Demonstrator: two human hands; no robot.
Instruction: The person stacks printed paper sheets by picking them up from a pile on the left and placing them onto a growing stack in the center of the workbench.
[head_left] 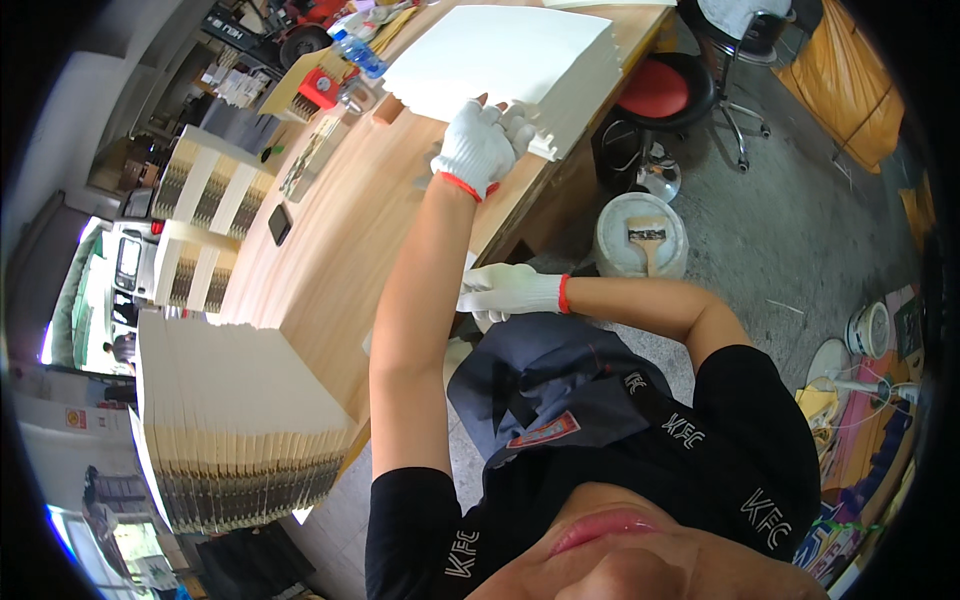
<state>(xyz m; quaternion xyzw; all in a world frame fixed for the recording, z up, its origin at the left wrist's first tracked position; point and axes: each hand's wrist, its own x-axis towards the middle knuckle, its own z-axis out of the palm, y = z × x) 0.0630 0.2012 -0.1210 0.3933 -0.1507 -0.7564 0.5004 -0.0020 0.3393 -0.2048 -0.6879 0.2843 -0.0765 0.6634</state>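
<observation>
Bench [330,260] — long wooden top, running from near left to far right.

Near left corner: fanned stack [235,420] of white sheets with dark printed edges, hanging over the corner. Left edge, further along: two smaller stacks [200,225] of the same kind. A dark phone [280,223] lies flat just beside them.

Far end: red box [318,88], bottles [357,55] and small clutter, too crowded to sort out.

Far right corner: white pile [510,60] of large sheets, stepped along its near side. The left hand [478,148], gloved, is stretched out to it, fingers curled onto the pile's near corner — whether it pinches a sheet cannot be told.

Right edge: the right hand [505,290], gloved, lies flat with fingers extended against a pale sheet edge at the bench side; a grip is not visible.

Floor, right of the bench: red stool [660,88], white bucket [640,235] with a brush [647,240] across its lid.

Step in hand, as judged: taking a sheet off the white pile. Next calls for separating one sheet cleanly at the corner.
</observation>
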